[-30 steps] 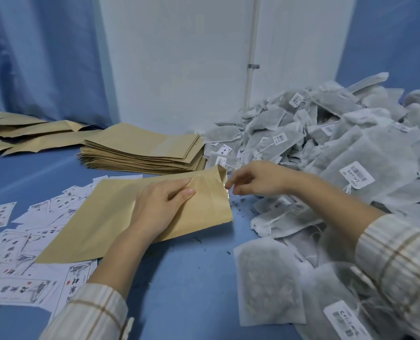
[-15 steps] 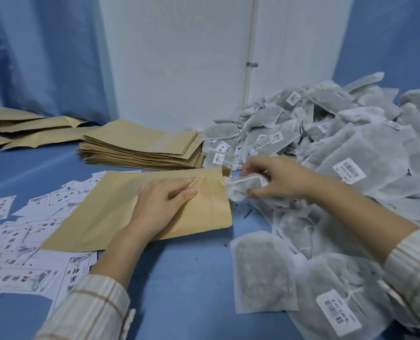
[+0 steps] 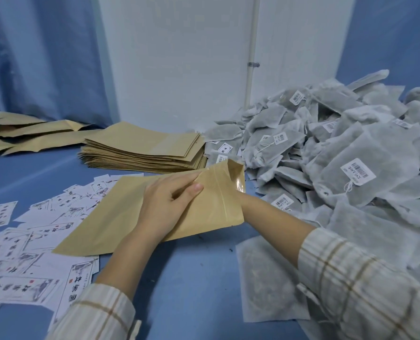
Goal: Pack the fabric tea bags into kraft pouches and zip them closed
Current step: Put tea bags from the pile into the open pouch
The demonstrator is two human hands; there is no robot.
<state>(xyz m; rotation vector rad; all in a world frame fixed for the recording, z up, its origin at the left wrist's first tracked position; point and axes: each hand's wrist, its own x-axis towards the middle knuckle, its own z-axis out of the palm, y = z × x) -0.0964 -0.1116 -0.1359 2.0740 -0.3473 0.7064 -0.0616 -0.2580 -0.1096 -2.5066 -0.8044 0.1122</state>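
A flat kraft pouch (image 3: pixel 120 217) lies on the blue table, its mouth lifted open toward the right. My left hand (image 3: pixel 164 204) rests on top of it and pinches its upper wall near the zip strip. My right hand (image 3: pixel 247 200) is pushed into the mouth; only the wrist shows, and the fingers and whatever they hold are hidden inside. A big heap of grey fabric tea bags (image 3: pixel 351 155) with barcode tags fills the right side.
A stack of empty kraft pouches (image 3: pixel 142 148) sits behind the open one. More pouches (image 3: pixel 20 133) lie at the far left. Printed paper labels (image 3: pixel 32 241) are scattered at the front left. A single tea bag (image 3: pixel 270 278) lies flat near my right forearm.
My right hand picked a tea bag from the heap, carried it left and went into the pouch mouth. My left hand stayed on the pouch, whose mouth now stands lifted open.
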